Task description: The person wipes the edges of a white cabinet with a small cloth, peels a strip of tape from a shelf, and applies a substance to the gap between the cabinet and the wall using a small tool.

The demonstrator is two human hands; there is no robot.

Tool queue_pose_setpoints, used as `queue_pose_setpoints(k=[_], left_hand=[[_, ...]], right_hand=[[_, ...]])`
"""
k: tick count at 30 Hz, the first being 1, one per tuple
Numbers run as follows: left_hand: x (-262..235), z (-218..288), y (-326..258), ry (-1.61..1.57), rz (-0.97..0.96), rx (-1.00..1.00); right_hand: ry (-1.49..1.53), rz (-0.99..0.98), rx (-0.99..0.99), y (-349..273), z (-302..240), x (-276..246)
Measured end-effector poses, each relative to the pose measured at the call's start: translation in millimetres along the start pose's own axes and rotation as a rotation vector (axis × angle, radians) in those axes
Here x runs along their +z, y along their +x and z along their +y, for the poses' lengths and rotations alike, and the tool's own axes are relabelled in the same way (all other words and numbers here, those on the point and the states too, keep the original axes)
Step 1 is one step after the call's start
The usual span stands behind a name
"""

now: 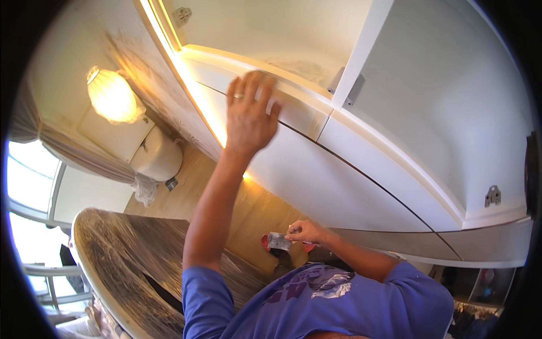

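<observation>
Cabinet [316, 169]: your left hand [248, 113] lies flat, fingers apart, on its top edge w/ right hand [302, 231] clamped on scraper [278, 241] below, not yet applied.

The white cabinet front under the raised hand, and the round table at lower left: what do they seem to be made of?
Cabinet front: probably painted or laminated board, judging by its smooth, even, slightly glossy white. Round table: apparently dark wood or wood-look veneer, with streaky grain and a pale rim.

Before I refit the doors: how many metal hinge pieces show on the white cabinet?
3: one at the top left corner, one on the middle upright, one lower right. Others may be hidden.
</observation>
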State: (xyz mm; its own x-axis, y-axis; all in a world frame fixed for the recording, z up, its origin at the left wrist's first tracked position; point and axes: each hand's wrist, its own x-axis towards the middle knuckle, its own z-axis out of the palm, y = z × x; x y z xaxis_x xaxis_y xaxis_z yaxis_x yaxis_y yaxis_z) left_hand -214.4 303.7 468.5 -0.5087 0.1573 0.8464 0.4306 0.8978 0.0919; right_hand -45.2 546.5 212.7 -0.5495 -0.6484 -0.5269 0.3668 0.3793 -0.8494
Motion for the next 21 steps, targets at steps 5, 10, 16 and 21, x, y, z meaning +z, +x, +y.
queue_pose_setpoints(k=[5, 10, 16, 21], left_hand=[[-8, 65, -5, -0.249, -0.114, 0.184], [-42, 44, -52, -0.404, -0.130, 0.162], [-41, -4, -172, -0.899, -0.430, -0.967], [-56, 2, -202, -1.254, -0.549, -1.004]], right_hand=[[0.024, 0.021, 0.073, 11, -26, 19], [0.176, -0.008, -0.202, 24, -56, 9], [0.465, -0.100, -0.350, 18, -118, -26], [0.519, -0.093, -0.593, 21, -142, -33]])
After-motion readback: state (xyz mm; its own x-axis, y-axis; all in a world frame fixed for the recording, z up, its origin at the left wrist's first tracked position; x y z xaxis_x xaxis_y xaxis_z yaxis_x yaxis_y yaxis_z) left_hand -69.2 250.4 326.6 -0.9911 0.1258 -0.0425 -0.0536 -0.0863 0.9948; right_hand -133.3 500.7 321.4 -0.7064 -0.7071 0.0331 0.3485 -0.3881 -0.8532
